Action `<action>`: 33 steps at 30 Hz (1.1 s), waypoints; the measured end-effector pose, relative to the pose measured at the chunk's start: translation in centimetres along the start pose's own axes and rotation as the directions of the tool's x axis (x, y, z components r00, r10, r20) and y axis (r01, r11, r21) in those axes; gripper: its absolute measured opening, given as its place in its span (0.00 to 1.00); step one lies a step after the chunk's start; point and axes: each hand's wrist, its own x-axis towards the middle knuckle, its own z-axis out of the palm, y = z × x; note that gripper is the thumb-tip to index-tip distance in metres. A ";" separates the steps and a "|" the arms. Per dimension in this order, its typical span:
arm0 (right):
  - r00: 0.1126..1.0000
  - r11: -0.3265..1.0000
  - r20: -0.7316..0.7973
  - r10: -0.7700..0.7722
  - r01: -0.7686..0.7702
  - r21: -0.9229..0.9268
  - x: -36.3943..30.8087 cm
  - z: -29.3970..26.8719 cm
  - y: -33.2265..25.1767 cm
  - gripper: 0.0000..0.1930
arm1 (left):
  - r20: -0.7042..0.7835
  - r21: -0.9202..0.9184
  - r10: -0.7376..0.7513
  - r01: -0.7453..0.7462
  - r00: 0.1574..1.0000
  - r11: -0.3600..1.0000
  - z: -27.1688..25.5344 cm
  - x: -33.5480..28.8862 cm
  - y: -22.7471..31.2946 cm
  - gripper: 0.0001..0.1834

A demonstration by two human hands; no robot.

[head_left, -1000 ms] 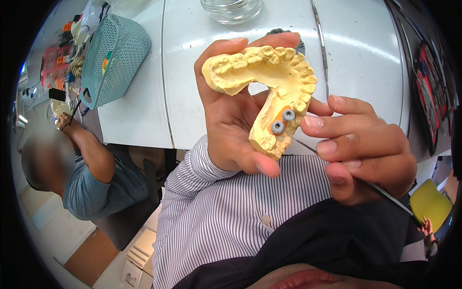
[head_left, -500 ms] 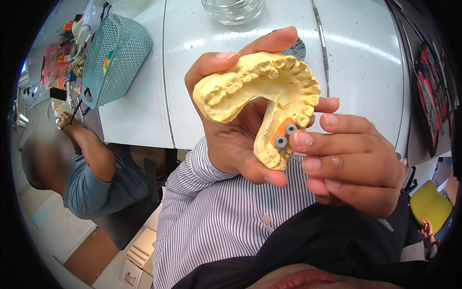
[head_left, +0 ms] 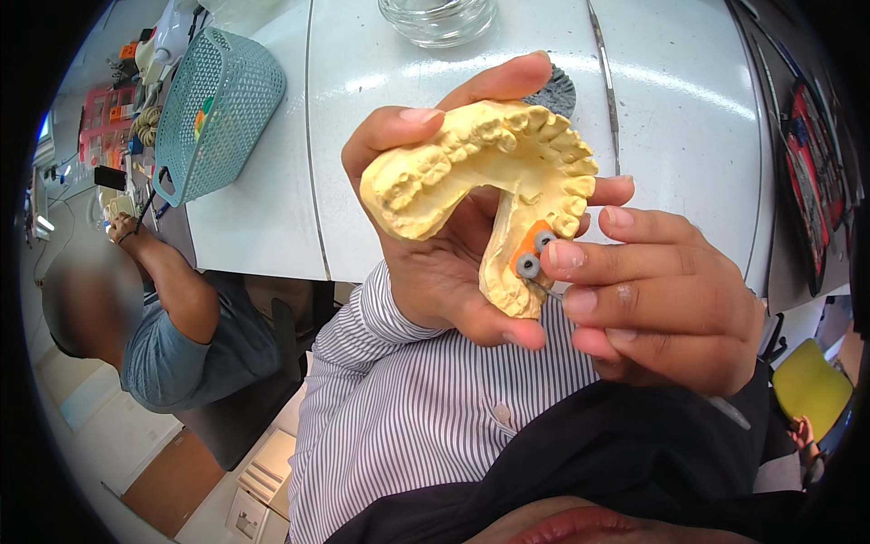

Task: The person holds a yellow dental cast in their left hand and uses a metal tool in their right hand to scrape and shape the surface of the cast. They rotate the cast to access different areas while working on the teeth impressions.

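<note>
A yellow plaster dental model [head_left: 426,172], shaped as an arch of teeth, rests in my left hand [head_left: 444,263], whose fingers wrap its back and outer side. On its right arm sits an orange patch [head_left: 535,238] with two grey rings [head_left: 527,265], each with a dark hole. My right hand [head_left: 666,295] pinches a thin metal dental tool [head_left: 549,291], its fine tip at the model just below the lower ring. Most of the tool's handle is hidden by the fingers; its blurred other end shows below the palm.
On the white table [head_left: 362,181] lie a long metal instrument [head_left: 605,86] and a ridged grey piece [head_left: 555,93], partly covered. A glass bowl [head_left: 439,20] stands at the back. To the left is a green perforated basket [head_left: 222,118]; beyond it sits another person [head_left: 181,317]. A red-black tool case [head_left: 807,172] lies right.
The model and both hands have shifted very slightly left. The right hand has tilted a little, and the tool's tip now shows more plainly beside the lower ring.
</note>
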 end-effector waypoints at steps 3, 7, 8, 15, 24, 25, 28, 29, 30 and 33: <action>1.000 0.993 0.006 0.021 -0.022 0.115 0.1 -0.2 0.7 0.10 | -0.022 0.126 -0.091 0.093 0.996 0.988 0.4 -0.2 0.8 0.29; 0.998 0.985 -0.049 0.025 -0.016 0.173 0.1 -1.0 1.4 0.08 | -0.064 0.228 -0.082 0.095 0.995 0.969 0.3 -0.1 0.6 0.39; 0.997 0.987 -0.078 0.023 -0.010 0.159 0.1 -1.2 1.5 0.08 | -0.015 0.132 -0.088 0.089 0.996 0.987 -0.1 0.1 0.5 0.42; 0.941 0.973 -0.295 0.166 -0.107 0.205 -0.8 -2.0 1.3 0.03 | -0.013 -0.098 -0.327 0.324 0.945 0.941 -0.6 0.0 0.8 0.50; 0.897 0.921 -0.266 0.352 -0.282 0.270 -0.7 -2.8 2.4 0.06 | 0.141 -0.244 -0.465 0.486 0.874 0.839 -1.6 -0.3 0.9 0.50; 0.881 0.914 -0.289 0.374 -0.297 0.275 -0.6 -2.9 2.3 0.06 | 0.148 -0.311 -0.470 0.492 0.870 0.813 -1.6 -0.3 0.8 0.50; 0.869 0.862 -0.273 0.413 -0.275 0.426 0.2 -2.0 1.5 0.06 | 0.104 -0.467 -0.509 0.494 0.854 0.733 -1.0 -0.4 0.5 0.50; 0.877 0.859 -0.250 0.411 -0.281 0.427 0.3 -1.7 1.4 0.06 | 0.090 -0.494 -0.523 0.494 0.848 0.716 -0.9 -0.5 0.4 0.50; 0.898 0.857 -0.209 0.388 -0.267 0.441 0.4 -1.6 1.3 0.07 | 0.093 -0.482 -0.531 0.505 0.842 0.716 -0.8 -0.6 0.5 0.49; 0.963 0.865 -0.071 0.261 -0.200 0.461 0.4 -1.6 1.4 0.09 | 0.066 -0.205 -0.601 0.601 0.796 0.773 -0.4 0.0 1.3 0.51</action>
